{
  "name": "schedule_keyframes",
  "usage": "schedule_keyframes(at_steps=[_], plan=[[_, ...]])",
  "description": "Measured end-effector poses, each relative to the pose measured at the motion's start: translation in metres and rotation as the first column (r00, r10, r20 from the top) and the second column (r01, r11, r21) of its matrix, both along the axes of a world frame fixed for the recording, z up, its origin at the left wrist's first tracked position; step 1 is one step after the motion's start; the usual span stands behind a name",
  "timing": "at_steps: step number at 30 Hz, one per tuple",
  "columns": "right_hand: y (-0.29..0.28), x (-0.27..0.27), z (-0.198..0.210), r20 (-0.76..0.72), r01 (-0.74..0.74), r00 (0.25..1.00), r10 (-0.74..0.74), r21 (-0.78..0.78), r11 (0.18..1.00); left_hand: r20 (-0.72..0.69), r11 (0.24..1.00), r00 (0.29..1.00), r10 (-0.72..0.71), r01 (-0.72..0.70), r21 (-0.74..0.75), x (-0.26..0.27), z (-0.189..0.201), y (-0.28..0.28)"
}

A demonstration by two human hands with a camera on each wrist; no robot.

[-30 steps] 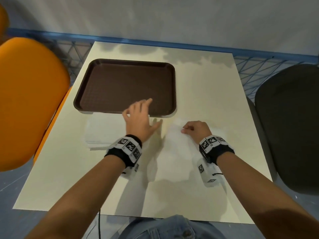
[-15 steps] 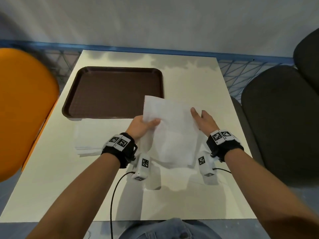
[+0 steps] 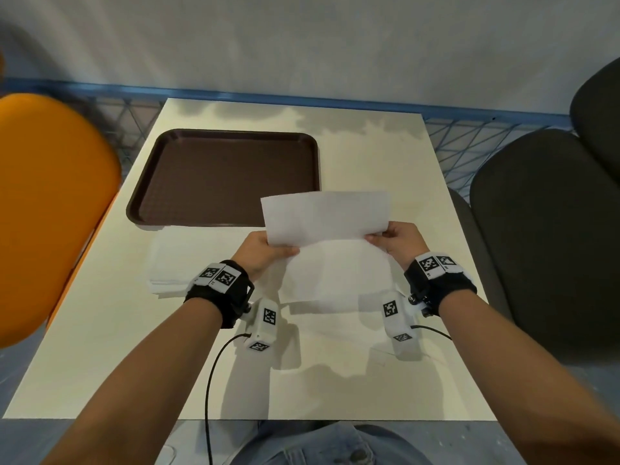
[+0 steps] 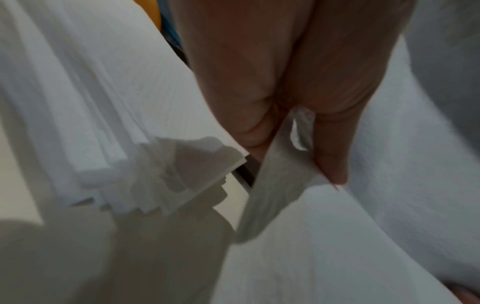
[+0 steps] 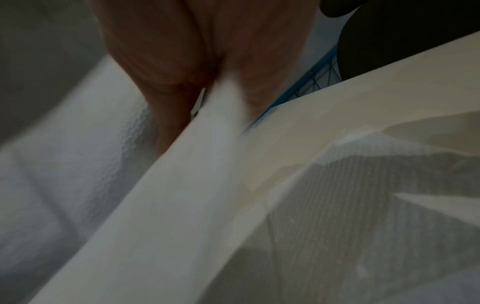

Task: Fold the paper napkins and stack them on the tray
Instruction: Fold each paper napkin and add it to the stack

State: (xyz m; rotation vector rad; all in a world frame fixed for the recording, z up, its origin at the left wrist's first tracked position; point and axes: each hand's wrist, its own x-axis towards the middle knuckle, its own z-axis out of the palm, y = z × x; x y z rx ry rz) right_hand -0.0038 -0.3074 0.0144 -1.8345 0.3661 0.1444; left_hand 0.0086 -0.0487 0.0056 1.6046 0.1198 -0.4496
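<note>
A white paper napkin [image 3: 327, 219] hangs in the air over the cream table, bent across its middle, with its upper half toward the tray and its lower half [image 3: 339, 273] drooping toward me. My left hand [image 3: 268, 250] pinches its left edge and my right hand [image 3: 391, 238] pinches its right edge. In the left wrist view the thumb and finger [image 4: 330, 156] nip the sheet [image 4: 324, 246]. The right wrist view has the fingers [image 5: 166, 86] closed on the sheet [image 5: 187, 195]. A stack of flat white napkins [image 3: 174, 263] lies left of my left hand. The dark brown tray [image 3: 228, 176] holds nothing.
An orange chair [image 3: 50, 213] stands at the table's left side and a dark grey chair [image 3: 550, 236] at its right. A blue wire rail [image 3: 302, 99] runs along the far edge. Wrist camera cables hang over the table's near edge.
One napkin was picked up off the table and both hands took its side edges. Since half a second ago it has turned wider and bent across its middle.
</note>
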Motion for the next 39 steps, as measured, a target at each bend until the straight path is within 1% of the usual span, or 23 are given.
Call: schedule_keyframes(at_steps=[1,3,5,7,10,13,14,15,16,17,18,19,21,22,23,25,26,28,31,32,34,37,39], plan=[[-0.002,-0.002,0.001,0.011,0.001,1.000,-0.001,-0.012,1.000,0.012,1.000,1.000,-0.028,0.028,-0.002,0.000,0.000,0.001],[-0.003,-0.008,0.005,0.033,-0.032,0.999,0.033,-0.019,0.999,0.022,0.988,0.988,-0.152,0.151,0.044,-0.001,0.000,0.002],[-0.005,-0.012,0.008,-0.009,-0.024,1.000,0.024,0.079,0.997,-0.022,0.967,0.967,-0.252,0.253,0.041,-0.001,0.000,0.004],[-0.005,-0.014,0.007,-0.064,0.020,0.998,-0.009,0.173,0.985,-0.073,0.952,0.951,-0.299,0.303,0.046,-0.002,-0.001,0.006],[-0.005,-0.017,0.001,-0.167,0.107,0.983,-0.075,0.198,0.974,-0.142,0.944,0.938,-0.318,0.327,0.048,-0.005,-0.004,0.007],[-0.007,-0.022,0.001,-0.269,0.234,0.953,-0.136,0.375,0.897,-0.203,0.960,0.939,-0.277,0.263,-0.094,-0.009,0.000,0.002],[-0.006,-0.023,0.002,-0.276,0.250,0.950,-0.145,0.395,0.884,-0.209,0.968,0.947,-0.244,0.226,-0.108,-0.010,-0.001,0.000],[-0.007,-0.024,0.002,-0.268,0.246,0.951,-0.152,0.363,0.899,-0.187,0.979,0.961,-0.204,0.196,-0.059,-0.010,-0.003,-0.002],[-0.008,-0.024,0.000,-0.245,0.203,0.960,-0.138,0.265,0.943,-0.130,0.981,0.975,-0.179,0.187,0.050,-0.009,-0.005,-0.004],[-0.009,-0.025,-0.003,-0.217,0.121,0.971,-0.096,0.108,0.987,-0.064,0.965,0.980,-0.186,0.194,0.176,-0.008,-0.009,-0.006],[-0.010,-0.026,-0.006,-0.200,0.026,0.979,-0.040,-0.069,0.997,-0.013,0.933,0.975,-0.222,0.217,0.286,-0.007,-0.013,-0.008],[-0.011,-0.027,-0.012,-0.193,-0.050,0.981,0.008,-0.212,0.976,0.008,0.897,0.967,-0.255,0.234,0.375,-0.007,-0.017,-0.011],[-0.011,-0.032,-0.020,-0.212,-0.134,0.975,0.060,-0.355,0.925,0.017,0.817,0.952,-0.306,0.254,0.517,-0.009,-0.021,-0.018],[-0.009,-0.034,-0.023,-0.229,-0.171,0.970,0.081,-0.406,0.898,0.023,0.759,0.938,-0.346,0.265,0.595,-0.012,-0.022,-0.023],[-0.006,-0.036,-0.027,-0.245,-0.208,0.964,0.103,-0.456,0.865,0.045,0.668,0.906,-0.420,0.276,0.691,-0.014,-0.024,-0.027],[0.000,-0.041,-0.037,-0.251,-0.280,0.955,0.157,-0.592,0.756,0.074,0.444,0.790,-0.609,0.262,0.857,-0.021,-0.030,-0.036],[0.002,-0.044,-0.042,-0.236,-0.303,0.953,0.192,-0.673,0.675,0.066,0.360,0.731,-0.679,0.254,0.898,-0.025,-0.033,-0.041],[0.012,-0.048,-0.047,-0.203,-0.347,0.929,0.310,-0.770,0.535,-0.021,0.237,0.632,-0.775,0.321,0.917,-0.032,-0.038,-0.050],[0.031,-0.048,-0.049,-0.299,-0.540,0.793,0.531,-0.749,0.384,-0.223,0.019,0.498,-0.838,0.435,0.900,-0.044,-0.047,-0.061],[0.036,-0.048,-0.050,-0.361,-0.610,0.736,0.572,-0.721,0.330,-0.267,-0.031,0.481,-0.835,0.444,0.896,-0.046,-0.048,-0.062],[0.038,-0.048,-0.052,-0.462,-0.696,0.658,0.595,-0.674,0.247,-0.318,-0.075,0.511,-0.798,0.439,0.895,-0.046,-0.047,-0.058],[0.034,-0.045,-0.048,-0.474,-0.678,0.661,0.582,-0.710,0.193,-0.330,-0.108,0.579,-0.746,0.385,0.917,-0.045,-0.042,-0.047],[0.037,-0.040,-0.044,-0.467,-0.640,0.700,0.541,-0.745,0.186,-0.321,-0.125,0.598,-0.735,0.346,0.930,-0.044,-0.040,-0.045]])
